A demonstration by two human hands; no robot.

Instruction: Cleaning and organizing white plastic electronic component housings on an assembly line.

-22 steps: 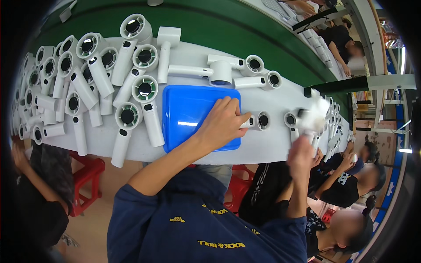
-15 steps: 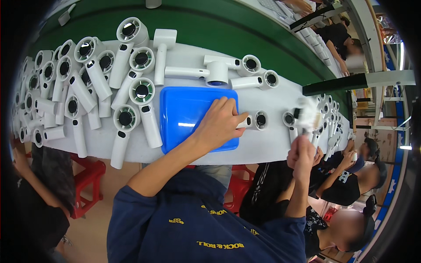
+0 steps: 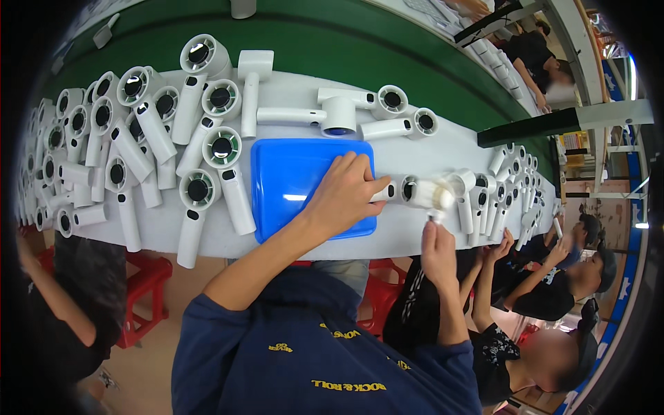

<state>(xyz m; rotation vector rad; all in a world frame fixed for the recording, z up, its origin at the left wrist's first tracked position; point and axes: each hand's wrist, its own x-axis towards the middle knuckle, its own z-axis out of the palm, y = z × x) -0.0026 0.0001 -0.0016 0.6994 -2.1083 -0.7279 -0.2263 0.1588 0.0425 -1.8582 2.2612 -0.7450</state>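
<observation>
My left hand (image 3: 348, 188) is closed around the handle of a white handheld fan (image 3: 388, 190), over the right side of a shallow blue plastic tray (image 3: 280, 162). The round head of that fan points right, past the tray's edge. In my right fist (image 3: 438, 247) is the handle of a mallet (image 3: 437, 197). Its pale, barrel-shaped head is smeared by motion and overlaps the right side of the fan's head, so I cannot tell whether they touch.
Many white handheld fans (image 3: 131, 149) crowd the left of the pale tabletop (image 3: 277, 81). Several more (image 3: 339, 114) lie beyond the tray, others at the right end. A green surface (image 3: 304, 34) runs behind. Co-workers sit at right and left; red stools (image 3: 149, 297) stand below the table.
My right hand has swung the mallet left, from the right-hand fans to the head of the held fan. My left hand has stayed put.
</observation>
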